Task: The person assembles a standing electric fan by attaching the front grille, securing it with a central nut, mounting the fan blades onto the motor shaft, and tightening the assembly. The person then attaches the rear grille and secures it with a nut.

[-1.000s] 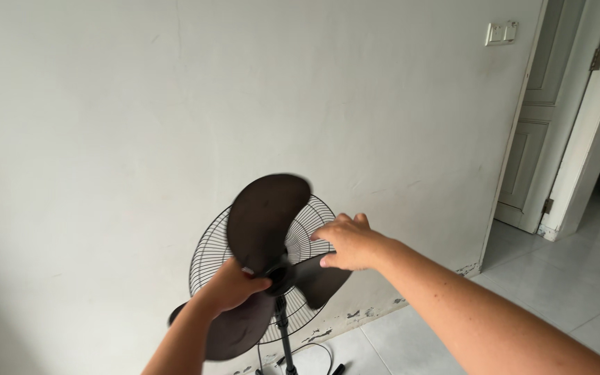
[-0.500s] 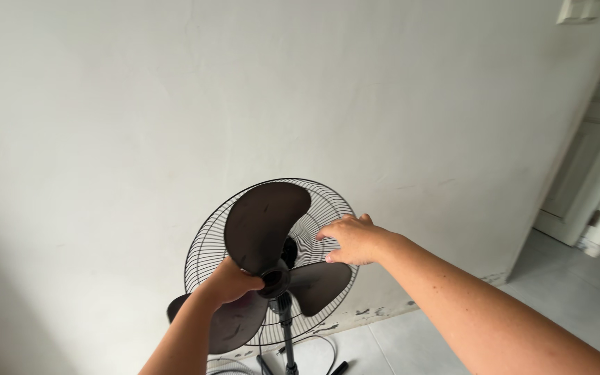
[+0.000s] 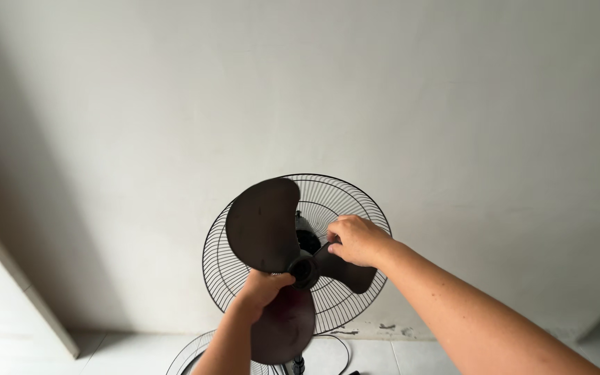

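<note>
A black standing fan faces me with its front grille off. Its three-bladed dark propeller (image 3: 264, 223) sits in front of the round wire rear grille (image 3: 355, 201). My left hand (image 3: 262, 288) grips the propeller at the hub, where the lower blade (image 3: 282, 326) begins. My right hand (image 3: 355, 239) rests with curled fingers on the right blade (image 3: 352, 274), close to the hub (image 3: 303, 269). The motor housing shows just behind the hub.
A second wire grille (image 3: 192, 354) lies on the tiled floor below the fan, beside the pole (image 3: 298, 364) and a black cable (image 3: 345, 347). A plain pale wall (image 3: 140, 125) stands right behind the fan. A white ledge (image 3: 8, 278) runs along the left.
The view has swung left and come closer, so the door at the right is gone. Both hands stay on the propeller, the right one now nearer the hub.
</note>
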